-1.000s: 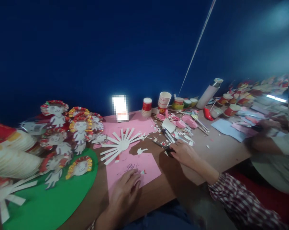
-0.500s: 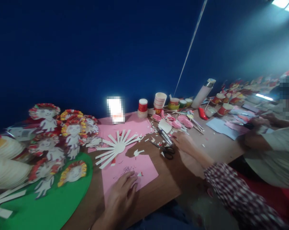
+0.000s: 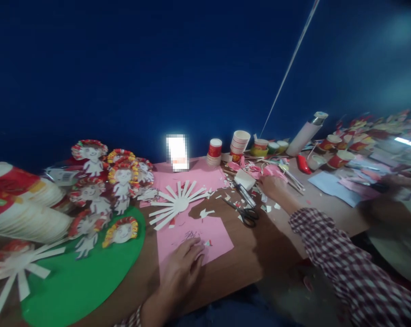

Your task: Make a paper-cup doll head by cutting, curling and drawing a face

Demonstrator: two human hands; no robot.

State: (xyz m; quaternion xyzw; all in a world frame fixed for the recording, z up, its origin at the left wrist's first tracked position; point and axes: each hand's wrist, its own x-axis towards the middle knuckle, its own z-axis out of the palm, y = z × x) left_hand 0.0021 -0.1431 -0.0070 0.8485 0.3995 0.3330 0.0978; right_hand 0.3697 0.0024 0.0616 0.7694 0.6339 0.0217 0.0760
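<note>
My left hand (image 3: 185, 264) lies on a sheet of pink paper (image 3: 222, 240) with dark scribbles, its fingers loosely stretched and holding nothing. Out to the right, my right hand (image 3: 274, 188) reaches among crumpled pink pieces (image 3: 273, 170); its fingers are blurred and partly hidden, so a hold cannot be made out. Left of it lie a clear-barrelled pen or knife (image 3: 245, 195) and black-handled scissors (image 3: 249, 217). A white paper cup cut into fanned strips (image 3: 182, 204) rests beyond my left hand, near a small white scrap (image 3: 206, 212).
Paper-doll figures with red and yellow rims (image 3: 121, 179) stand around a green round board (image 3: 124, 263). Stacked paper cups (image 3: 31, 218) lie at the left. More cups (image 3: 240, 141), a leaning flask (image 3: 304, 136) and a red object (image 3: 303, 164) line the back. A co-worker's hand (image 3: 401, 181) is at right.
My right hand has moved away from beside the scissors, farther back into the pink pieces, uncovering white scraps. The view has turned left. My left hand stays on the pink paper.
</note>
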